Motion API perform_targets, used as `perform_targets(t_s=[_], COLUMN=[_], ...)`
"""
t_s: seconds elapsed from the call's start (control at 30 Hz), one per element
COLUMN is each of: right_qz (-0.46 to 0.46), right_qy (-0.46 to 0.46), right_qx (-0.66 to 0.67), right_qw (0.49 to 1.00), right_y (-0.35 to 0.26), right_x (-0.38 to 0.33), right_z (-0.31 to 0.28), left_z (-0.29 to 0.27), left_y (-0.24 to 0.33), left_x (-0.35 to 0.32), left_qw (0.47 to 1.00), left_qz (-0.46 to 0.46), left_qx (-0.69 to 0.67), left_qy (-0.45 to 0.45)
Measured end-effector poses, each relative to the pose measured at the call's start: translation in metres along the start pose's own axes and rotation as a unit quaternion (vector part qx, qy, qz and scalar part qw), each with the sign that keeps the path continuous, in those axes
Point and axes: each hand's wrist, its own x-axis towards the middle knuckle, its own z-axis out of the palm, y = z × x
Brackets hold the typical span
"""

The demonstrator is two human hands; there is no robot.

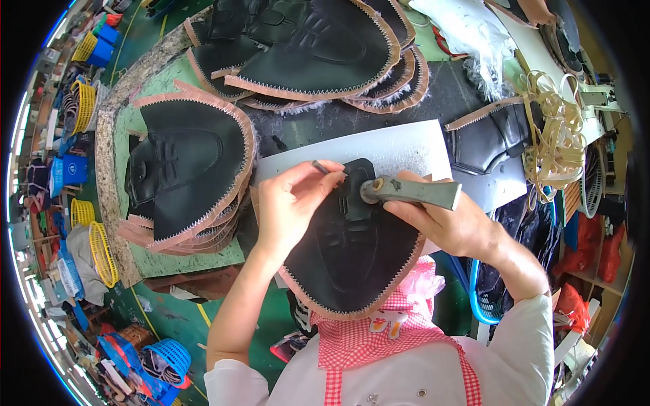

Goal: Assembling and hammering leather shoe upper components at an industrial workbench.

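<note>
A black leather shoe upper with a brown zigzag-stitched edge lies in front of me, its tongue end on a white board. My left hand is closed in a pinch on a thin metal rod, like a punch, beside the tongue. The rod's lower tip is hard to make out. Wrapped round a metal hammer, my right hand holds it over the upper, just right of the tongue. The hammer's handle is mostly hidden by the fingers.
Stacked uppers lie at the left, with another pile at the back. A single upper rests at the right, near a bundle of beige straps. A clear plastic bag sits behind. Blue and yellow baskets stand on the floor.
</note>
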Motion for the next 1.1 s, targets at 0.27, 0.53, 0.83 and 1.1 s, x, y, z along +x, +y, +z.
perform_targets(t_s=[0.27, 0.53, 0.83, 1.1], right_qz=[-0.041, -0.027, -0.047, -0.080], right_qy=[-0.014, -0.002, -0.002, -0.014], right_qx=[0.013, -0.059, -0.005, -0.035], right_qw=[0.999, 0.998, 0.999, 0.996], right_y=[-0.028, 0.009, -0.012, -0.026], right_x=[0.006, -0.005, 0.005, 0.018], right_z=[-0.004, 0.020, -0.003, 0.003], left_z=[0.005, -0.021, -0.009, -0.005], left_y=[0.009, 0.004, -0.003, 0.005], left_x=[-0.017, -0.002, -0.009, -0.015], left_qw=[0.926, 0.994, 0.999, 0.979], left_qz=[0.237, -0.074, 0.000, 0.121], left_qx=[0.292, -0.083, -0.014, 0.150], left_qy=[0.030, -0.009, 0.030, 0.063])
